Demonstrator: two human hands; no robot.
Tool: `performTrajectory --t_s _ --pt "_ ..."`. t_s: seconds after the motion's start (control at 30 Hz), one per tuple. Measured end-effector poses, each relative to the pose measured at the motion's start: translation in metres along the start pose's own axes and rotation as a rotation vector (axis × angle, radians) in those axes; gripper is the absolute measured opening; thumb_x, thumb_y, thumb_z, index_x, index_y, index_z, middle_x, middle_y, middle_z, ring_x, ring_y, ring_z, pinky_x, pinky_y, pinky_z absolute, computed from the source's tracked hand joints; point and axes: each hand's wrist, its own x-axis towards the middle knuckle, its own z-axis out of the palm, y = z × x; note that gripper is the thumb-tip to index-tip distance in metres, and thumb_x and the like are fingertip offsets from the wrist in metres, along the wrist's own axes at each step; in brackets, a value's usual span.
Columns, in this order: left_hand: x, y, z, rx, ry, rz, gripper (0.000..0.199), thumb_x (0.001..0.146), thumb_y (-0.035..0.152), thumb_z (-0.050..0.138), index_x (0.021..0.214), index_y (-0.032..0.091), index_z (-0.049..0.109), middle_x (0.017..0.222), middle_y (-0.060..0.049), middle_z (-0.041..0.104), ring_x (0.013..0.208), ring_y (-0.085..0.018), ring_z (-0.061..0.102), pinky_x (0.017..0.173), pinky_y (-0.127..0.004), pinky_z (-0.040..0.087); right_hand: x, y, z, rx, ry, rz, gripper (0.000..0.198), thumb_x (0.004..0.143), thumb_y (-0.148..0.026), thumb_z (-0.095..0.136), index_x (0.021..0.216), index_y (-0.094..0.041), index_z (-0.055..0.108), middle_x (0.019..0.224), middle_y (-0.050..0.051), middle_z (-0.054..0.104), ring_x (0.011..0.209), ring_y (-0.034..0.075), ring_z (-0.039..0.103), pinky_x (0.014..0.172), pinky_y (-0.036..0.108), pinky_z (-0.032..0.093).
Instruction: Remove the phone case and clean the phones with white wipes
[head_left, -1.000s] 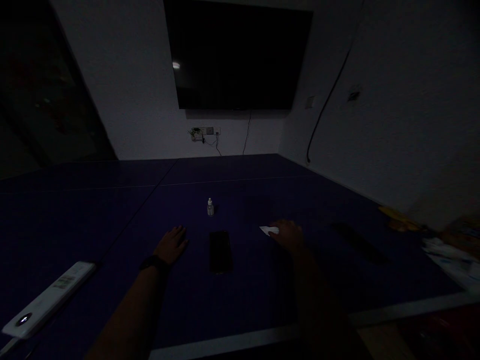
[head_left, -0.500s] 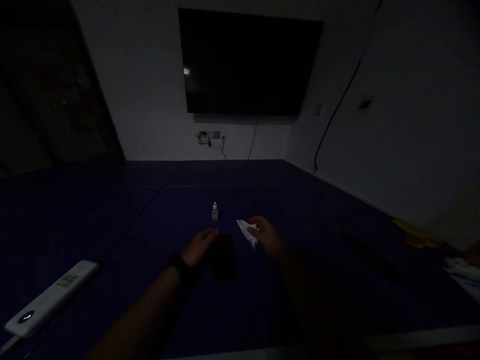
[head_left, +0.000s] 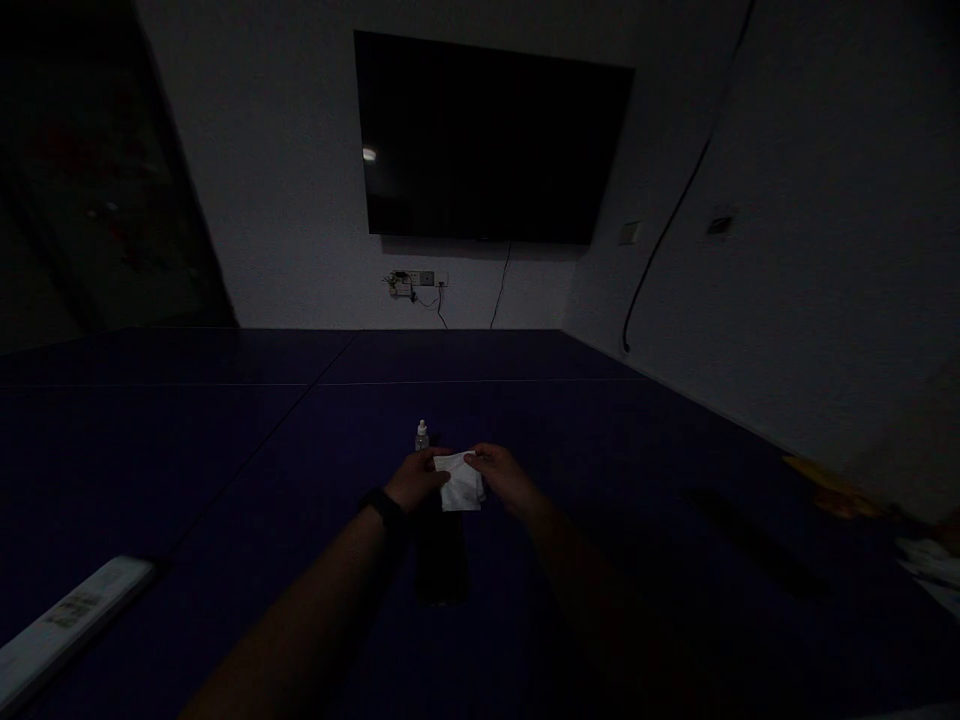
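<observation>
White cloth [head_left: 461, 487] (possibly tissue), one piece, folded in layers: held between both hands over the near part of the table [head_left: 600, 430], well in from its right edge. Left hand [head_left: 412, 480]: thumb and fingers closed on the cloth's left upper part; dark band [head_left: 384, 508] at the wrist. Right hand [head_left: 504, 475]: thumb and fingertips pinching its right upper corner. Lower margin of the cloth: free of either grip. Below it, toward the table's near edge: one dark phone-like slab [head_left: 441, 565], lying flat, far end hidden (whether cloth and slab touch cannot be told in this light). Just beyond the left fingers: one small clear bottle [head_left: 421, 438], white-capped, upright, base hidden. Near edge, toward its left corner: one long white bar-shaped item [head_left: 64, 625], cut off by the frame. Toward the right edge: one long dark object [head_left: 757, 540], barely legible; one yellow item [head_left: 825, 482] beside that edge. Above the far edge: wall-mounted screen [head_left: 491, 140], dark. Risks, as judged: bottle tipping, should the left fingers push outward; cloth slipping or unfolding, being pinched only along its top; slab nudged by a low hand, its outline being hard to see.
</observation>
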Motion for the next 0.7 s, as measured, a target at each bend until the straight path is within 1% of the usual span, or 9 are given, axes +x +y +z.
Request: performTrajectory --t_s 0.1,0.17,0.27,0.37,0.43,0.5,0.53,0.6,0.7 --pt "0.017 0.002 -0.004 0.213 -0.01 0.0 0.031 0.096 0.032 0.064 0.122 0.015 0.06 0.12 -0.009 0.064 0.101 -0.023 0.066 0.087 -0.042 0.057 0.021 0.011 0.001 -0.069 0.076 0.007 0.032 0.089 -0.045 0.061 0.096 -0.015 0.068 0.085 0.006 0.072 0.078 0.02 0.068 0.066 0.029 0.053" --pt "0.025 0.004 -0.006 0.358 0.033 0.009 0.033 0.098 0.034 0.061 0.126 0.016 0.058 0.125 -0.01 0.061 0.105 -0.024 0.065 0.088 -0.044 0.057 0.037 0.018 0.004 -0.148 0.124 0.022 0.029 0.095 -0.04 0.059 0.104 -0.014 0.067 0.094 0.007 0.071 0.084 0.02 0.068 0.072 0.033 0.056" --pt "0.028 0.004 -0.009 0.58 0.125 0.041 0.035 0.098 0.034 0.062 0.127 0.017 0.058 0.127 -0.01 0.06 0.106 -0.024 0.064 0.089 -0.045 0.057 0.056 0.026 0.01 -0.309 0.181 0.03 0.029 0.097 -0.037 0.06 0.116 -0.015 0.062 0.111 0.007 0.067 0.092 0.02 0.067 0.08 0.039 0.057" --pt "0.014 0.002 -0.015 0.79 0.168 0.089 0.031 0.098 0.035 0.061 0.123 0.016 0.06 0.121 -0.009 0.063 0.103 -0.023 0.065 0.088 -0.043 0.056 0.065 0.028 0.011 -0.503 0.216 -0.007 0.029 0.095 -0.031 0.062 0.12 -0.017 0.063 0.121 0.01 0.065 0.107 0.024 0.064 0.093 0.045 0.052" --pt "-0.001 0.001 -0.024 0.915 0.161 0.123 0.019 0.098 0.03 0.058 0.11 0.02 0.068 0.106 -0.008 0.071 0.097 -0.022 0.068 0.087 -0.035 0.052 0.062 0.026 0.011 -0.636 0.224 -0.057 0.032 0.093 -0.024 0.061 0.124 -0.018 0.064 0.13 0.014 0.062 0.122 0.029 0.056 0.105 0.048 0.043" --pt "-0.016 0.0 -0.037 1.031 0.153 0.151 0.021 0.098 0.031 0.053 0.101 0.022 0.072 0.096 -0.008 0.074 0.09 -0.023 0.07 0.08 -0.032 0.05 0.055 0.025 0.011 -0.756 0.191 -0.118 0.038 0.093 -0.022 0.057 0.13 -0.019 0.063 0.141 0.016 0.056 0.133 0.03 0.047 0.112 0.048 0.033" --pt "-0.023 -0.001 -0.044 1.085 0.153 0.168 0.024 0.098 0.03 0.05 0.098 0.023 0.072 0.095 -0.008 0.074 0.089 -0.024 0.07 0.079 -0.033 0.05 0.05 0.025 0.012 -0.808 0.153 -0.15 0.039 0.094 -0.023 0.055 0.132 -0.021 0.062 0.145 0.014 0.053 0.135 0.03 0.045 0.113 0.048 0.031" --pt "-0.033 -0.003 -0.06 1.181 0.149 0.213 0.023 0.095 0.025 0.049 0.097 0.022 0.072 0.1 -0.009 0.074 0.095 -0.025 0.068 0.087 -0.036 0.048 0.04 0.026 0.016 -0.896 0.045 -0.208 0.039 0.096 -0.026 0.051 0.134 -0.025 0.062 0.149 0.01 0.051 0.136 0.027 0.045 0.113 0.046 0.03" --pt "-0.04 -0.011 -0.079 1.289 0.158 0.262 0.027 0.093 0.024 0.05 0.111 0.019 0.07 0.116 -0.012 0.07 0.111 -0.027 0.063 0.102 -0.041 0.044 0.028 0.031 0.024 -0.993 -0.093 -0.248 0.04 0.098 -0.032 0.048 0.135 -0.027 0.061 0.15 0.007 0.051 0.137 0.026 0.046 0.114 0.044 0.029"
